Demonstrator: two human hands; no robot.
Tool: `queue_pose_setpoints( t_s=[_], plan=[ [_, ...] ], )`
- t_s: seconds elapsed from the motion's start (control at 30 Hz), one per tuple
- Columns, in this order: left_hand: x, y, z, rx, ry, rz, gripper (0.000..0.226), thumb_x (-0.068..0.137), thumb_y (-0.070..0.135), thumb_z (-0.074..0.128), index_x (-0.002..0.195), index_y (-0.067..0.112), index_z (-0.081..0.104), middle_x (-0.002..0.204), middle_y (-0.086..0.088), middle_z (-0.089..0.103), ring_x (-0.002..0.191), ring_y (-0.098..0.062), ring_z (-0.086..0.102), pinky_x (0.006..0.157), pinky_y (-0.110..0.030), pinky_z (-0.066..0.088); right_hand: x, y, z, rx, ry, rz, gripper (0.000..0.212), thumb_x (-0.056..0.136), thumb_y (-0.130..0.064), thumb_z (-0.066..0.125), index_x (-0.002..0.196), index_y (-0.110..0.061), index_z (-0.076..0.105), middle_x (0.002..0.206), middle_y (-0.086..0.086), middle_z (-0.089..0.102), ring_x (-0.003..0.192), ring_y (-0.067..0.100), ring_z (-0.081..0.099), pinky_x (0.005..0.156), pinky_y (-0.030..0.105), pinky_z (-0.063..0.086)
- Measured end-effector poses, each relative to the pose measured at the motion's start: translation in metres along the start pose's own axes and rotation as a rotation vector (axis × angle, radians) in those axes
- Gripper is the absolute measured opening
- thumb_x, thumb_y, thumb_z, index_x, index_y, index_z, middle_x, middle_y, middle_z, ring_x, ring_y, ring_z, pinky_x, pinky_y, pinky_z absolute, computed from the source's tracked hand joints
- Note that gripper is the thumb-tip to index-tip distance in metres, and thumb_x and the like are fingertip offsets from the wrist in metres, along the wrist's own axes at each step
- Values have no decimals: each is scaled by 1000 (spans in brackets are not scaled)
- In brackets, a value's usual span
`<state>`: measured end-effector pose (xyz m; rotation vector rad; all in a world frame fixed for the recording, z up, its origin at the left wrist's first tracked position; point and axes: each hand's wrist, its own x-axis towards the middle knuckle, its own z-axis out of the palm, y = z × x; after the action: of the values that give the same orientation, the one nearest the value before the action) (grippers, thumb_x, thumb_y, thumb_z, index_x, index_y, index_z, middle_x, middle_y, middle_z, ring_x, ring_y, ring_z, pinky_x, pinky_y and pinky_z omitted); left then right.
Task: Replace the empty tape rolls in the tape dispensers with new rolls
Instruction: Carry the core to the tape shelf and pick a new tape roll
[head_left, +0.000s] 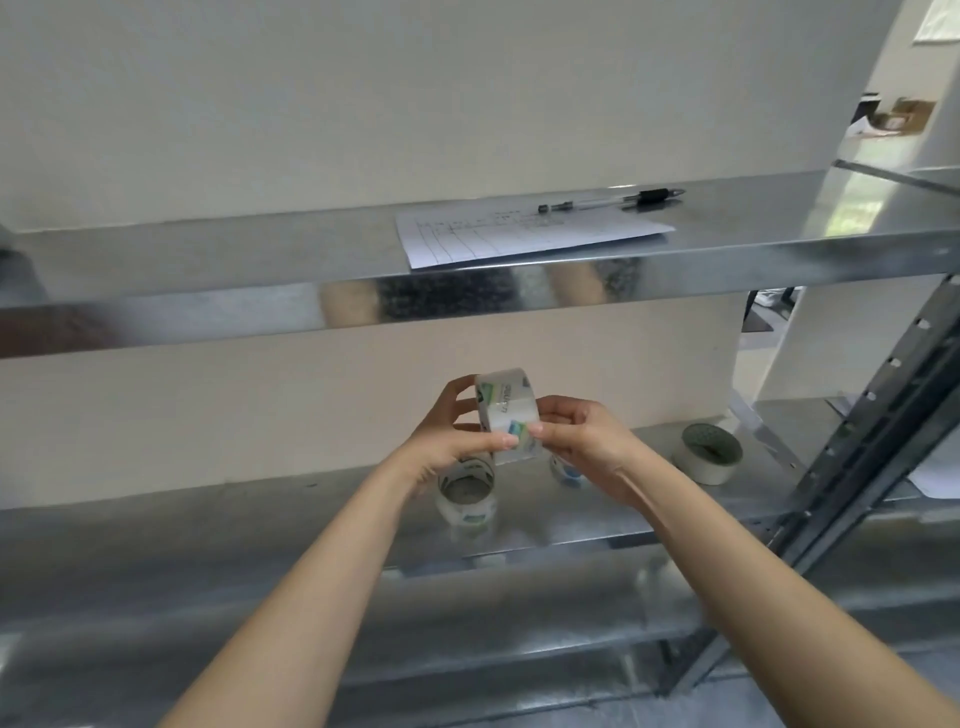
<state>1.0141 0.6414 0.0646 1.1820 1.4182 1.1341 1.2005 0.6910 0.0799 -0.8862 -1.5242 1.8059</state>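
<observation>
I record the clear, green-labelled tape roll (505, 410) held above the grey metal shelf (208, 525), towards its front edge, fingers of left hand (452, 431) and right hand (587, 441) pinching its rim; a slack pinch while picking the tape end could drop it.

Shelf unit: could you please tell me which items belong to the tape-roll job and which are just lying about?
For the job: held tape roll, pinched by left hand and right hand; clear roll, half-hidden roll and grey roll on the lower shelf.
Lying about: paper sheet and pen on the upper shelf.
</observation>
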Motion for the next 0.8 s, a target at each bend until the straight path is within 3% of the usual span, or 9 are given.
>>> queue_pose_setpoints(
  t_s=[0.17, 0.3, 0.47, 0.6, 0.8],
  plan=[
    [-24, 4, -29, 4, 59, 43, 100, 44, 32, 88, 131, 33, 40, 130, 0, 54, 113, -22, 58, 93, -44, 53, 7, -12, 29, -13, -73, -12, 12, 88, -5, 62, 98, -4, 69, 91, 11, 74, 78, 16, 69, 78, 26, 55],
    [-49, 2, -71, 22, 135, 48, 95, 44, 28, 90, 126, 40, 42, 131, 2, 54, 114, -21, 58, 92, -45, 53, 21, -14, 69, -41, -140, 9, 20, 86, -13, 67, 102, -2, 70, 103, 21, 72, 90, 29, 68, 91, 38, 52],
    [-105, -9, -139, 14, 285, 40, 95, 48, 17, 88, 128, 35, 40, 131, 2, 53, 110, -13, 59, 84, -30, 55, 40, -8, 151, -55, -290, 34, 10, 84, -11, 68, 91, -6, 73, 93, 16, 74, 84, 26, 68, 85, 33, 53],
    [-169, -22, -200, -33, 433, 18, 95, 42, 22, 87, 123, 36, 41, 130, 4, 52, 112, -11, 56, 84, -19, 50, 49, -2, 241, -40, -478, 67, 7, 87, -5, 64, 82, -8, 69, 64, -1, 69, 55, 6, 60, 71, 21, 51],
    [-285, -41, -280, -22, 660, -51, 95, 45, 23, 92, 124, 40, 42, 137, 4, 49, 124, -13, 50, 105, -38, 43, 36, 12, 374, -10, -747, 100, 9, 86, -2, 64, 83, -7, 70, 79, 8, 72, 66, 14, 67, 70, 21, 55]
  ],
)
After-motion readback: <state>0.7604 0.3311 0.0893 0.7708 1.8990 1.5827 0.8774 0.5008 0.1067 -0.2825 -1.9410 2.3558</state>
